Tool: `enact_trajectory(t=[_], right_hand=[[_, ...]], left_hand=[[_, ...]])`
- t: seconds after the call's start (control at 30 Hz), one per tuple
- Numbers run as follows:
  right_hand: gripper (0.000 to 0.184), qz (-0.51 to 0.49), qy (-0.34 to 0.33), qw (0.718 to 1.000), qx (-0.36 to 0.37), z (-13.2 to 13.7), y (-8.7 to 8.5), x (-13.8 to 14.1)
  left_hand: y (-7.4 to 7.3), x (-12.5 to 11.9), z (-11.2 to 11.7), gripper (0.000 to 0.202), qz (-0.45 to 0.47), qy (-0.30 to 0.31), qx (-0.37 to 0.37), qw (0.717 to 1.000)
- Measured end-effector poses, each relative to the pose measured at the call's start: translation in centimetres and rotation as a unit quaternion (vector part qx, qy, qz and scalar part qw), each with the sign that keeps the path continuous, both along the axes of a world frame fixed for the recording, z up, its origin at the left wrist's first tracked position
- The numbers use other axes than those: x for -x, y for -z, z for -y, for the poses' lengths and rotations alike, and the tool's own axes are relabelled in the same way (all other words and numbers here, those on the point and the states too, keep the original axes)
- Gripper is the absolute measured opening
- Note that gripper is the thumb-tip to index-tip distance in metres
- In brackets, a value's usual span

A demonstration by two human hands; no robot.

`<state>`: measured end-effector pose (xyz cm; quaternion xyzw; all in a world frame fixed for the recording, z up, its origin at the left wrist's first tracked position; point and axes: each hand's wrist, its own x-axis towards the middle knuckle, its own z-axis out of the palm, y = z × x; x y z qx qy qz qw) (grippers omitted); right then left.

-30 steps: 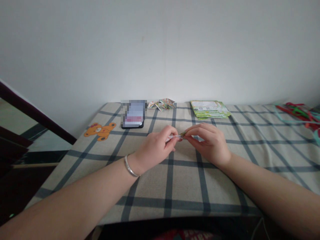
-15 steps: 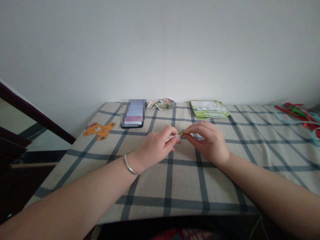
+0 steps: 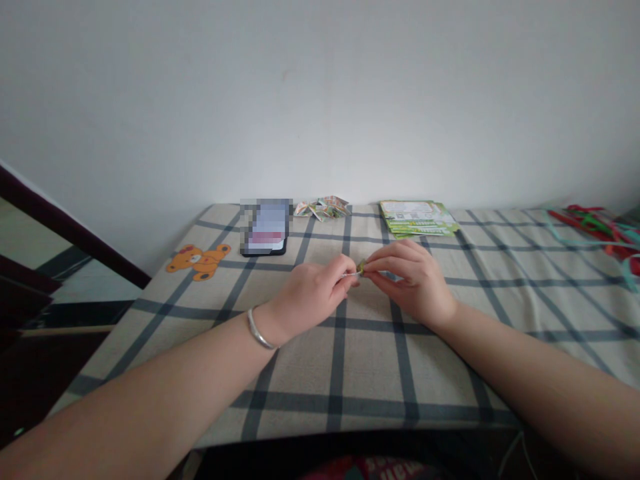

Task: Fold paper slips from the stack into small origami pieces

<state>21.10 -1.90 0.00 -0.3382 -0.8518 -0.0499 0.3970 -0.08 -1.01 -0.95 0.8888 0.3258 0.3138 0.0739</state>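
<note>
A small piece of folded paper (image 3: 361, 268), white and green, is pinched between my hands above the tablecloth. My left hand (image 3: 320, 287), with a silver bangle at its wrist, is closed on the paper's left end and hides much of it. On the other side, my right hand (image 3: 413, 277) holds the green end between thumb and fingertips. Behind the hands lie several folded paper shapes (image 3: 324, 208) with a printed pattern. A stack of green and white printed sheets (image 3: 419, 219) rests beyond my right hand.
A phone (image 3: 267, 230) with a partly blurred screen lies at the back left, near an orange bear figure (image 3: 199, 261). Red, green and pale blue ribbons (image 3: 600, 230) are heaped at the far right. The checked tablecloth (image 3: 370, 373) reaches the white wall (image 3: 320, 100).
My fingertips have come slightly closer together, and less of the paper shows between them. My right hand has shifted a little to the left. The other things have stayed put.
</note>
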Motion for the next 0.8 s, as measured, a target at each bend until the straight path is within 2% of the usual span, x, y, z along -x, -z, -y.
enact_trajectory(t=[0.17, 0.3, 0.6, 0.8], right_hand=[[0.005, 0.005, -0.01, 1.0, 0.004, -0.18, 0.06, 0.14], [0.008, 0.015, 0.004, 1.0, 0.018, -0.08, 0.01, 0.23], [0.007, 0.037, 0.003, 0.999, 0.029, -0.19, 0.28, 0.2], [0.008, 0.07, 0.043, 0.997, 0.004, 0.08, -0.01, 0.17]], left_hand=[[0.04, 0.11, -0.2, 0.011, -0.083, -0.014, -0.138, 0.987], [0.04, 0.17, -0.28, 0.018, -0.128, -0.025, -0.195, 0.972], [-0.28, 0.11, -0.2, 0.023, -0.136, -0.015, -0.227, 0.964], [-0.34, 0.2, -0.25, 0.017, -0.141, -0.01, -0.234, 0.962]])
